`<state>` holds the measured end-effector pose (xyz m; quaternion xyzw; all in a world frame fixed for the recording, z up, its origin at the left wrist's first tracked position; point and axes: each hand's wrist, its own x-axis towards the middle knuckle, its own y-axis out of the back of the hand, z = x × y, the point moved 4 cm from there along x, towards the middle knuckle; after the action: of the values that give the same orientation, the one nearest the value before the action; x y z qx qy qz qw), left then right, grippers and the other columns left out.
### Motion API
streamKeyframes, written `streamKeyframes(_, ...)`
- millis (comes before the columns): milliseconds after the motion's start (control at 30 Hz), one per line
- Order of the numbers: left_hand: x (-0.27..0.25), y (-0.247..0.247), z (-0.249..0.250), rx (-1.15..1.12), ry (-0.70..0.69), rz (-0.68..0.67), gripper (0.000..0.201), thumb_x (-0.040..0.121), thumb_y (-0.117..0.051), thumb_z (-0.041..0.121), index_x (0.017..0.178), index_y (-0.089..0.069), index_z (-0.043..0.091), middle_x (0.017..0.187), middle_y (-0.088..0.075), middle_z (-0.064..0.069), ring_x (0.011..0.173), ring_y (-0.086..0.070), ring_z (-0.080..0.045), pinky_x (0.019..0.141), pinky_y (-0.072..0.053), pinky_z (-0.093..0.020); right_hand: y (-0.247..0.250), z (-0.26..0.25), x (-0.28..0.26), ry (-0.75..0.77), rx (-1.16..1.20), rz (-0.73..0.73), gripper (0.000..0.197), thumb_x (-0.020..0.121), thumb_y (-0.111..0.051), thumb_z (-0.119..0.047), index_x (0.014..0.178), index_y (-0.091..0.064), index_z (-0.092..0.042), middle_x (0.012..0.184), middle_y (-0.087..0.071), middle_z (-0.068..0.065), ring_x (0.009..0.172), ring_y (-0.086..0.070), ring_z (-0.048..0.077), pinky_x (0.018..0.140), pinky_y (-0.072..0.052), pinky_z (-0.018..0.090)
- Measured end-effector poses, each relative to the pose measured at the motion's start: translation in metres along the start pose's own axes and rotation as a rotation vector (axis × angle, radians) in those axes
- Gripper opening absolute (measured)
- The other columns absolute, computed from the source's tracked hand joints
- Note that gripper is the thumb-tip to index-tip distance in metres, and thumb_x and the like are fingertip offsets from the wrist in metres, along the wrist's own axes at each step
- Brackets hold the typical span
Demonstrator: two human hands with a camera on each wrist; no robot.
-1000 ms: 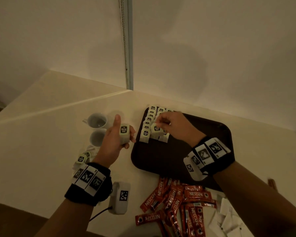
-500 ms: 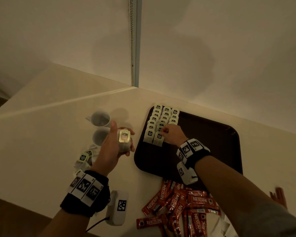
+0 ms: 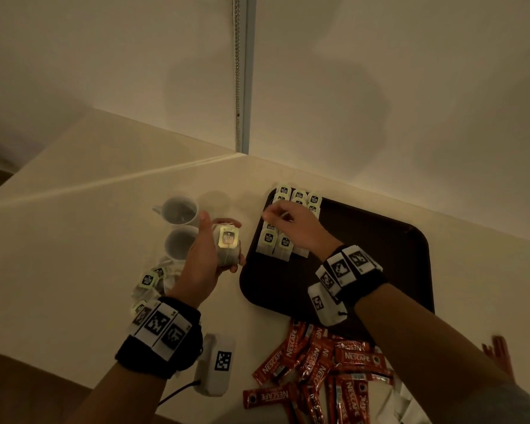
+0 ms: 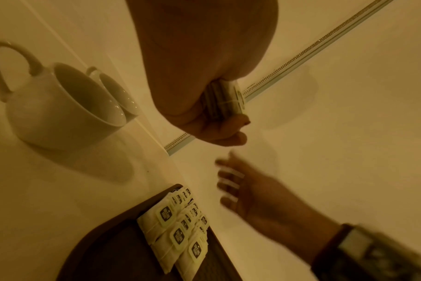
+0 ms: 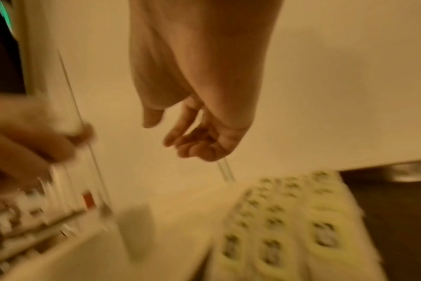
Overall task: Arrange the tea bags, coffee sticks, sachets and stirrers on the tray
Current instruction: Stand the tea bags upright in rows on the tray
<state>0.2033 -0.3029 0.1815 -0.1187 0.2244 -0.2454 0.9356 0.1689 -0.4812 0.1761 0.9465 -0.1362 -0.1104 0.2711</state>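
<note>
Closest to us, a heap of red Nescafe coffee sticks (image 3: 315, 365) lies on the counter (image 3: 74, 228), just off the near edge of the tray (image 3: 380, 270), so none of them are put away yet. Some white sachets (image 3: 392, 402) sit mixed in beside them, and a few red stirrers (image 3: 499, 353) lie on the counter to the right; those wait too. A small white box with a black square mark (image 3: 218, 364) sits by our left wrist. A little farther on, our left hand (image 3: 202, 258) wraps its fingers and thumb around a small stack of tea bags (image 3: 227, 244), held just left of the tray. More loose tea bags (image 3: 149, 281) lie on the counter under that hand. Our right hand (image 3: 291, 221) is over the tray with its fingers loose and spread, and we see nothing in it. Under it, three tidy rows of tea bags (image 3: 277, 243) fill the far left corner of the tray. Two white cups (image 3: 179, 226) stand past the loose bags. We think the tea bags are mostly done, and everything else is still to do.
</note>
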Motion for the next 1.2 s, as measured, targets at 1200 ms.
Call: streamKeyframes(1200,-0.009,-0.022,0.028,0.088,-0.194,-0.112,0.01,0.081,-0.052,0.018,0.089,-0.048,0.013,0.071,-0.061,-0.006,0.049,-0.058,-0.026,0.04,-0.036,-0.022,0.069,-0.091,-0.052,0.371,-0.054,0.146,0.003,0.086,-0.067,-0.017,0.087,-0.069,-0.015,0.076,-0.065,-0.006,0.068,-0.056,0.001,0.067,-0.043,0.008)
